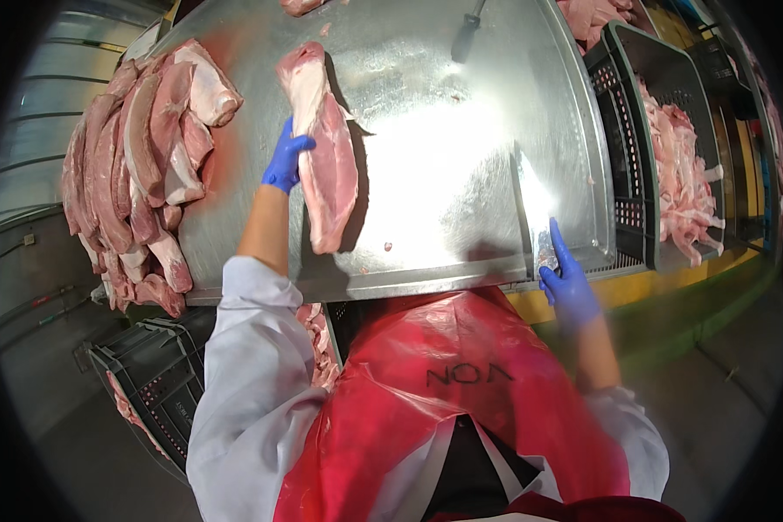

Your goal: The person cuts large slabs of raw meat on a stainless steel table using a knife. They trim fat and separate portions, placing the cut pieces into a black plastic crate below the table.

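While the left hand point(285, 161) grasps a meat slab point(324, 148) at centre, the right hand point(568, 283) clenches a knife point(535, 213).
Black crates point(635, 148) at right are cut off; the red apron's point(461, 409) dark print sits low centre.

meat slab point(326, 157): I see it long, pink with a white fat edge, flat beside my left fingers | knife point(535, 213): broad shiny blade pointing away beyond my right fingers

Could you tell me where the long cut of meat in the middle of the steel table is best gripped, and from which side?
Probably along its left edge near the far end, coming from the left. The long cut of meat lies lengthwise away from the person, and the left hand already grips that edge. The right hand holds the knife on the other side.
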Motion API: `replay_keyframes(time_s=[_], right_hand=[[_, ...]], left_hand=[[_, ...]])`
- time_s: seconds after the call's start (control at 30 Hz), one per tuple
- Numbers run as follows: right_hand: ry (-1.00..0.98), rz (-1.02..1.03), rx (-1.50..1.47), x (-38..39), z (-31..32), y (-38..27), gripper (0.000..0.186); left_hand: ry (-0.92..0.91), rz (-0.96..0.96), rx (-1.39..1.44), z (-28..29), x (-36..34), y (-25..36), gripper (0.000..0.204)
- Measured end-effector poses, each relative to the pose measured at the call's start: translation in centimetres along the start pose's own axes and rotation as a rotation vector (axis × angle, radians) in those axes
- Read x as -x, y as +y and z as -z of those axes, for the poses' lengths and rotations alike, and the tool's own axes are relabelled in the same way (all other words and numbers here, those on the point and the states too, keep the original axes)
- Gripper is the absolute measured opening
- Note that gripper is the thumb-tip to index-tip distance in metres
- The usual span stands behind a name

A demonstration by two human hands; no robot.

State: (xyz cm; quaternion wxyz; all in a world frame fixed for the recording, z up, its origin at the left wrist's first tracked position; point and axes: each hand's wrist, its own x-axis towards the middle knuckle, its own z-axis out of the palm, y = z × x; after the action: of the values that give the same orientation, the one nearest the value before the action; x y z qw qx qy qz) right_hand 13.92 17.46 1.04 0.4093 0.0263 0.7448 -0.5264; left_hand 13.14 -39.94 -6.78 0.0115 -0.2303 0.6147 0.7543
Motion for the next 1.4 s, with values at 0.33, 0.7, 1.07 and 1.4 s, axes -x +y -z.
replay_keyframes(time_s=[0.33,0.7,1.07,1.4], right_hand=[[-0.131,0.167,0.179,-9.2,1.9,-5.5,0.087],[-0.246,0.504,0.439,-20.4,-10.6,-13.0,0.083],[0.015,0.739,0.519,-29.5,-15.1,-13.7,0.08],[0.076,0.561,0.756,-36.2,-11.1,-18.7,0.059]], left_hand=[[0.116,0.118,-0.242,-1.1,6.2,-6.6,0.042],[0.153,0.16,-0.718,-8.3,2.2,-3.4,0.036],[0.233,0.131,-0.961,-11.9,4.2,0.0,0.036],[0.378,-0.047,-1.022,-9.6,2.2,-0.6,0.043]])
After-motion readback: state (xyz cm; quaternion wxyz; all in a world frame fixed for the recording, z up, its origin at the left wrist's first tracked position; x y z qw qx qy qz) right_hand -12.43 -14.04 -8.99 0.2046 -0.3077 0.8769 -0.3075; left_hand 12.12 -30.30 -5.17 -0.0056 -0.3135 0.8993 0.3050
